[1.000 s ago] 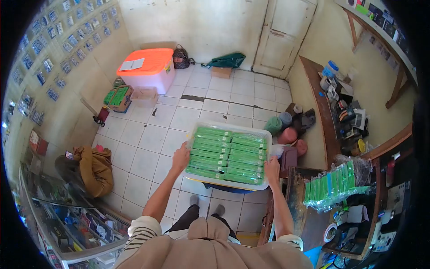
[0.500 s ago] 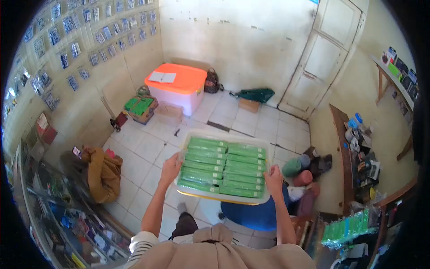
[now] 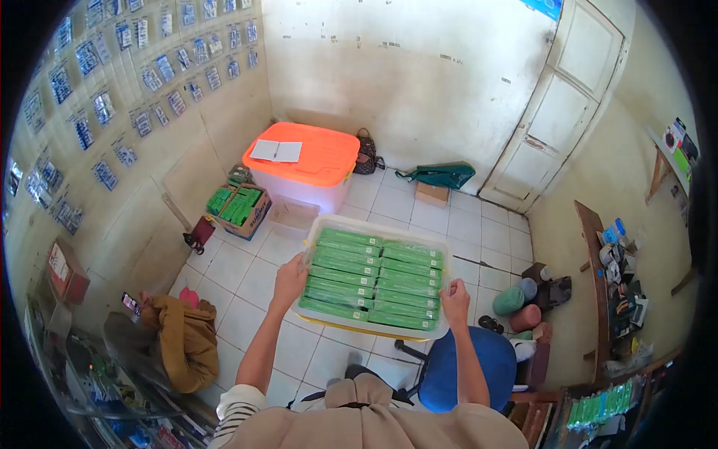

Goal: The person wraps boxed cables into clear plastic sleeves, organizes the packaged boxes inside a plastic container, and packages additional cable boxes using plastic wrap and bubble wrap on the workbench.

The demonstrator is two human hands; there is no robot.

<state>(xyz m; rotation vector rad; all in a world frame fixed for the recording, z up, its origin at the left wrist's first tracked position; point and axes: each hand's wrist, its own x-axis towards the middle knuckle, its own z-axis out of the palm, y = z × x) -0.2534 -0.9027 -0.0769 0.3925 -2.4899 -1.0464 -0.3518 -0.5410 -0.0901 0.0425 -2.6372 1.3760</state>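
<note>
A translucent white plastic tray (image 3: 441,334) is held out in front of me, level, above the tiled floor. Two columns of slim green boxes (image 3: 344,262), several in each and wrapped in clear plastic, fill it. My left hand (image 3: 290,280) is closed on the tray's left edge. On the opposite edge, my right hand (image 3: 455,301) grips the rim with bent fingers. Parts of the fingers on both sides are hidden by the tray. A yellow edge (image 3: 329,326) shows beneath the tray's near side.
An orange-lidded storage box (image 3: 329,157) with an open notebook (image 3: 277,151) stands at the back wall. Beside it are a carton of green boxes (image 3: 243,206) and a clear bin (image 3: 294,215). A blue chair (image 3: 479,367) is close on my right; a person in brown (image 3: 187,337) sits left.
My view has shifted forward across the room, and more of the blue chair shows. Both hands keep hold of the tray, which stays in front of me.
</note>
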